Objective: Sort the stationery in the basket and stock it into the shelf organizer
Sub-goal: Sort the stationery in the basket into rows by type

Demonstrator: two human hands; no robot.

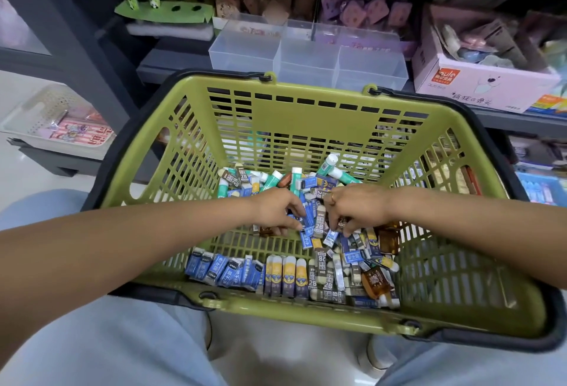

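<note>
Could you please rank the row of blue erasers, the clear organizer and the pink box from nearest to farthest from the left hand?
From the left hand:
1. Row of blue erasers, at the basket's near wall.
2. Clear organizer, on the shelf beyond the basket.
3. Pink box, far right.

Green slotted basket (306, 115) of mixed erasers (322, 262) (some lined up), clear shelf organizer (242, 51) behind.

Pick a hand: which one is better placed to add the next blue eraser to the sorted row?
Probably left. The left hand already has its fingers on blue erasers, and the sorted blue row lies on its side of the basket. The right hand is handling 2B erasers.
</note>
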